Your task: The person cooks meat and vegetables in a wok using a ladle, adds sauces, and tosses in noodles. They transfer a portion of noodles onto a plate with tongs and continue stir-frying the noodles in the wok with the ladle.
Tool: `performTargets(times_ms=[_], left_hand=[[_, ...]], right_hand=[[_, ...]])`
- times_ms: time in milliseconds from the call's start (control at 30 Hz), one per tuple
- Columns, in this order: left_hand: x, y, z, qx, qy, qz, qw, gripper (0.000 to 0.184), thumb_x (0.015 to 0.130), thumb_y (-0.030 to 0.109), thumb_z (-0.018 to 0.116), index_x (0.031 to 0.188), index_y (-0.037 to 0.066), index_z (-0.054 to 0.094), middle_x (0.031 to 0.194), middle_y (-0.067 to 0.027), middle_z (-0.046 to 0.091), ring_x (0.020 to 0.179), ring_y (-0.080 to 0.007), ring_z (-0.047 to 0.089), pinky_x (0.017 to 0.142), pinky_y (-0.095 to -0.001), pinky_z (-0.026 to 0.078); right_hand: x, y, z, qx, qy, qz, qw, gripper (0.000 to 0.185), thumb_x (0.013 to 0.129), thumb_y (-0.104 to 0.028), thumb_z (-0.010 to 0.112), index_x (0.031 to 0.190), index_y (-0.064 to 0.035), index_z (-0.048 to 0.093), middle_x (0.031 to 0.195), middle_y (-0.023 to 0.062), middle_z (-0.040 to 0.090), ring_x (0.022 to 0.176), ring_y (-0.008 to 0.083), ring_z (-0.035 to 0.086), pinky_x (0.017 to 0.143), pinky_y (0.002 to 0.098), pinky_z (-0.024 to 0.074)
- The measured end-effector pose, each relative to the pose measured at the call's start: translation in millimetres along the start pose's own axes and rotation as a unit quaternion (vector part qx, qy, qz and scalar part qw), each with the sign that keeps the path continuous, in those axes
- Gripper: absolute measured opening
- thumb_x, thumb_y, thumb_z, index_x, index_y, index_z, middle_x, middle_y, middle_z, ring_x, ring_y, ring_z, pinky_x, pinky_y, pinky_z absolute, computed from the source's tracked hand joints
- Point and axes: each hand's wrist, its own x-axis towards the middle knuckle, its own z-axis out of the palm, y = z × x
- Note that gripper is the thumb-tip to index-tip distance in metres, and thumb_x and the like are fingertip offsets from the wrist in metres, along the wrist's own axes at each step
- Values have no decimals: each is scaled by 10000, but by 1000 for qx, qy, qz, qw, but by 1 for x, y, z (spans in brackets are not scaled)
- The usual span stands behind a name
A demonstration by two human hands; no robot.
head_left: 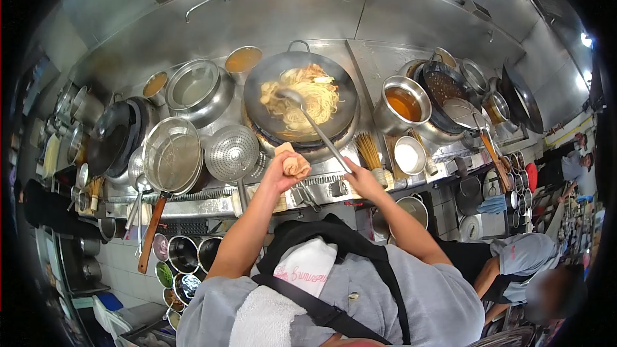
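A large dark wok (347, 106) stands on the burner ahead of me, with pale noodles (321, 99) and other bits in it. My right hand (364, 180) is closed around the long handle of a metal ladle (315, 125), whose bowl rests among the noodles. At the wok's near left edge, my left hand (280, 172) grips a folded tan cloth (295, 166). Whatever the cloth may cover, such as a wok handle, is hidden.
Left of the wok lie a perforated strainer (232, 152) and a wooden-handled sieve (171, 148). To the right stand a pot of orange liquid (403, 106), a bamboo brush (369, 151) and a second wok (445, 87). A co-worker (524, 260) bends at the right.
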Motion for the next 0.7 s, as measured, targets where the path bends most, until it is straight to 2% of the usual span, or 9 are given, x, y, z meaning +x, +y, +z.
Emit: performTargets(times_ms=[67,133,267,367,433,533,567,600,700], left_hand=[[31,9,-4,17,11,-18,1000,218,817,144,661,978,53,544,901,-142,590,814,-317,616,770,-524,546],[47,8,7,36,56,-37,997,266,830,240,695,970,66,550,884,-138,593,806,-323,611,745,-512,535],[79,7,14,31,85,11,996,364,824,356,699,985,70,542,947,-170,561,869,-338,587,758,-493,540],[107,-3,-5,38,80,3,996,229,841,273,628,914,69,551,901,-144,567,825,-330,584,703,-470,539],[110,-5,-5,38,58,34,997,122,828,187,568,810,67,552,765,-106,561,709,-301,579,631,-429,533],[98,-12,9,10,65,54,996,287,863,161,533,594,113,448,551,-49,440,471,-223,429,471,-365,430],[80,-20,18,-43,51,78,995,341,843,110,514,535,131,369,498,-32,355,425,-199,333,428,-340,344],[65,-23,38,-44,41,85,995,341,843,110,514,535,131,369,498,-32,355,425,-199,333,428,-340,344],[28,-49,37,-16,89,81,993,234,801,85,528,601,128,414,543,-33,401,454,-212,400,449,-331,396]], right_hand=[[-17,51,-28,5,-1,-122,993,559,924,-247,587,1446,-165,403,1098,262,645,946,389,652,856,414,483],[-33,30,-70,86,-82,109,987,536,923,-217,579,1434,-167,425,1152,229,641,978,387,648,875,417,482],[8,22,-12,-67,40,66,995,573,910,-217,573,1452,-181,390,1080,234,662,965,383,654,862,435,487],[15,20,20,-27,53,22,998,609,900,-261,594,1462,-194,371,1005,246,668,932,372,661,857,428,486],[4,48,6,41,34,-50,997,556,893,-261,614,1415,-152,458,810,203,662,696,282,626,733,369,497],[-33,30,-32,-1,34,-13,999,556,900,-230,610,1406,-64,451,707,144,597,643,209,560,658,358,464],[-47,36,-23,21,66,-53,996,547,907,-229,601,1406,-62,450,731,162,617,670,263,578,693,369,473],[-50,39,-21,37,108,-105,988,539,914,-228,593,1405,-60,448,755,181,637,696,317,595,729,379,481],[-79,12,-48,110,17,-33,993,548,939,-224,582,1441,-90,410,614,48,517,517,166,473,525,315,423]])
